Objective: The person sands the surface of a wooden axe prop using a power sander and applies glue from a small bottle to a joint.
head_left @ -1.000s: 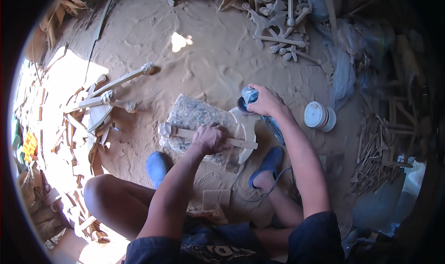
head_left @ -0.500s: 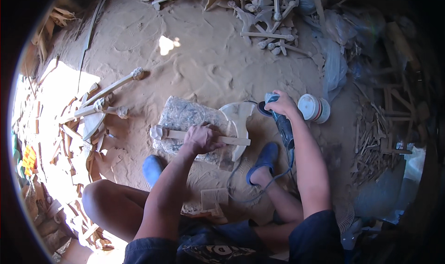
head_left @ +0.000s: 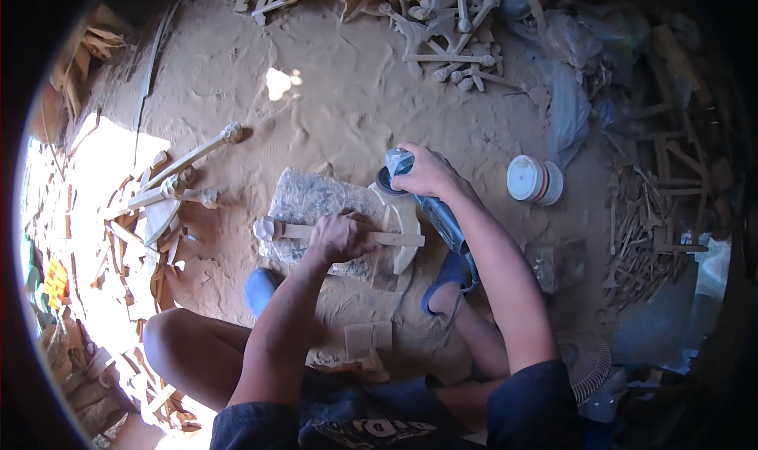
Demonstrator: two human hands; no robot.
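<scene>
Across a worn, pale block [head_left: 312,196] on the sandy ground lies a wooden bar [head_left: 297,231] with a carved, faceted knob at its left end. My left hand [head_left: 339,238] is closed over the middle of this bar, pressing it to the block. A flat, curved pale wooden piece [head_left: 408,213] sits at the block's right edge, partly under the bar. My right hand [head_left: 427,174] grips the head of a blue angle grinder [head_left: 444,223]. Its dark disc [head_left: 387,183] hangs near the curved piece, above the bar's right end; whether it touches the piece I cannot tell.
White tubs [head_left: 527,178] stand to the right. Carved wooden legs [head_left: 450,55] are heaped at the far side, and more knobbed legs [head_left: 193,151] lie at left among scraps. A round fan grille [head_left: 591,367] is at lower right. The grinder's cord runs by my right foot.
My right hand has carried the angle grinder leftward, from beside the white tubs to the block's right end. My left hand stays on the wooden bar.
</scene>
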